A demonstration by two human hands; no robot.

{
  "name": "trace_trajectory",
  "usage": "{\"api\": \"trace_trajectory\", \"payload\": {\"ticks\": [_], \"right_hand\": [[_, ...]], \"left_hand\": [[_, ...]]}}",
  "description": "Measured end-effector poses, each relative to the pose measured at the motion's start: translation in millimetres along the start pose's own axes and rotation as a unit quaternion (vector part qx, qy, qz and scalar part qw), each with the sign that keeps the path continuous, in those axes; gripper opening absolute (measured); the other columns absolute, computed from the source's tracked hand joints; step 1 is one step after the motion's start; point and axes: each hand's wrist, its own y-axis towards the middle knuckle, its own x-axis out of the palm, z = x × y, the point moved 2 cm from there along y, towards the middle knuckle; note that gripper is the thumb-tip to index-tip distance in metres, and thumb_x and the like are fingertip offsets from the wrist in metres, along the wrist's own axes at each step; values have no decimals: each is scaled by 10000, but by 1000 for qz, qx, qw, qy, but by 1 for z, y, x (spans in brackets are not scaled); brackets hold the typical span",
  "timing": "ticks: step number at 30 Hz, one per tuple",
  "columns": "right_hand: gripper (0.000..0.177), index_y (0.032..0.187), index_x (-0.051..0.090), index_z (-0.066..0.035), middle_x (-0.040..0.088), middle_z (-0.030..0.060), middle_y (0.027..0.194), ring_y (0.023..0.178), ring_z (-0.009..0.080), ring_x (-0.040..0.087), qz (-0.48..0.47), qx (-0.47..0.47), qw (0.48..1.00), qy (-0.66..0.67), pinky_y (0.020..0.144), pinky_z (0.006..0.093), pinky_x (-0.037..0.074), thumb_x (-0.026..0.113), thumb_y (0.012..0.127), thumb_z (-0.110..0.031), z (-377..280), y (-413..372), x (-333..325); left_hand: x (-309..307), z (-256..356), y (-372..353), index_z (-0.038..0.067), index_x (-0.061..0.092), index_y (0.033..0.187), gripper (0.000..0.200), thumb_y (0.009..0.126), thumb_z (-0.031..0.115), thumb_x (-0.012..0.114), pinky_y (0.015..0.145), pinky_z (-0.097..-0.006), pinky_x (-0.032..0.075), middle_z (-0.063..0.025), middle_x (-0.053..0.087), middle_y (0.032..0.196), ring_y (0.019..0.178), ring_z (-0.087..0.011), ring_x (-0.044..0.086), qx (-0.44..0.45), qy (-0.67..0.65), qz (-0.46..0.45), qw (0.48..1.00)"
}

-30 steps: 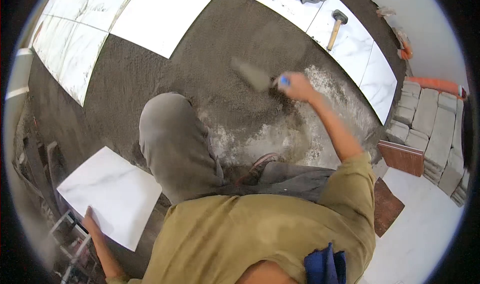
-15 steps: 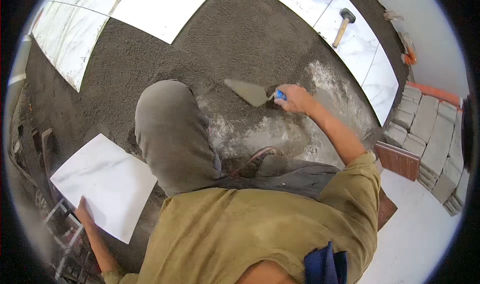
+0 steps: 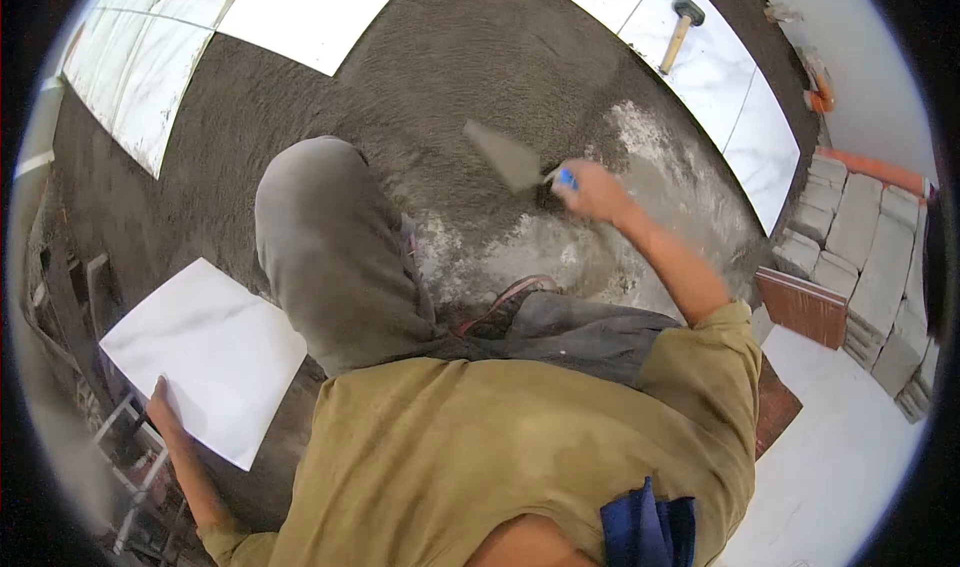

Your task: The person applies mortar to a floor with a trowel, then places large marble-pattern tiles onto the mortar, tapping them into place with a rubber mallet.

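Note:
My right hand (image 3: 598, 193) is closed around the blue handle of a pointed trowel (image 3: 506, 157). The trowel's blade points to the far left over grey mortar (image 3: 440, 77), near its ragged border with a pale bare patch of floor (image 3: 540, 252). At the lower left, my left hand (image 3: 163, 409) grips the near edge of a white marbled tile (image 3: 215, 352). Its thumb lies on the tile's top face, while the other fingers are hidden underneath. My bent knee (image 3: 325, 227) is between the tile and the trowel.
White tiles (image 3: 310, 12) are laid at the far left, and another tile row (image 3: 745, 132) curves along the right with a mallet (image 3: 682, 35) on it. Stacked grey blocks (image 3: 860, 237) and a brown board (image 3: 802, 307) stand at the right. Wooden scraps (image 3: 98, 287) lie at the left.
The trowel and my right hand have shifted slightly right. The whole view has tilted a little. My left hand keeps its hold on the tile, which has hardly moved.

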Motion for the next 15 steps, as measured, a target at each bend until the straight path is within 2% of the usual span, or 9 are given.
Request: {"api": "trace_trajectory", "payload": {"ticks": [2, 3, 5, 6, 8, 10, 12, 15], "right_hand": [[298, 930, 637, -27, 664, 223, 916, 892, 426, 625, -102, -10, 994, 39, 793, 485, 491, 649, 840, -310, -28, -24, -2], [298, 930, 637, -27, 664, 223, 916, 892, 426, 625, -98, -3, 994, 41, 793, 485, 491, 649, 840, -310, -24, -26, -2], [293, 948, 630, -35, 657, 218, 926, 906, 427, 614, -13, 43, 997, 57, 798, 486, 484, 648, 843, -308, -7, -24, -3], [293, 948, 630, -35, 657, 218, 926, 906, 427, 614, -12, 44, 997, 60, 798, 486, 484, 648, 843, -308, 3, -20, -3], [314, 973, 625, -35, 653, 217, 919, 908, 427, 610, 79, 148, 986, 16, 789, 490, 478, 656, 840, -317, 28, -17, -8], [311, 980, 621, -27, 647, 220, 895, 893, 425, 609, 96, 122, 988, 11, 769, 496, 477, 645, 849, -308, 32, -25, -3], [299, 991, 620, -30, 646, 219, 951, 895, 426, 609, -19, 72, 997, -7, 777, 502, 480, 636, 854, -295, 16, -43, 10], [296, 1040, 603, -37, 623, 220, 1044, 901, 429, 608, 4, 17, 1000, 20, 791, 510, 482, 628, 857, -269, -19, -60, 30]], "left_hand": [[24, 29, -30, -102, 641, 1067, 425, 880, 280, 658, 751, -322, 465, -104, 653, 921, 800, -206, 609, 3, -18, 4, 1000], [32, 40, -39, -98, 645, 1054, 420, 885, 286, 652, 742, -322, 467, -96, 650, 911, 794, -201, 607, 1, -38, 14, 999], [28, 42, -37, -90, 647, 1049, 411, 885, 287, 651, 734, -322, 471, -93, 649, 910, 791, -199, 608, 1, -7, -14, 1000], [24, 42, -37, -81, 649, 1044, 402, 884, 287, 650, 726, -322, 475, -89, 648, 909, 787, -197, 609, -2, 20, -36, 999], [19, 39, -35, -75, 650, 1041, 390, 882, 281, 652, 719, -325, 479, -91, 650, 905, 781, -200, 614, -9, 1, -35, 999], [21, 32, -29, -69, 651, 1037, 379, 880, 275, 654, 712, -329, 484, -92, 652, 901, 775, -202, 618, -15, -24, -36, 999], [16, 20, -19, -67, 643, 1064, 378, 879, 263, 652, 718, -339, 492, -104, 660, 918, 779, -218, 628, -26, -20, -1, 999], [6, 3, -4, -69, 632, 1088, 383, 882, 253, 649, 727, -348, 496, -110, 664, 931, 789, -228, 633, -18, -42, -4, 999]]}}
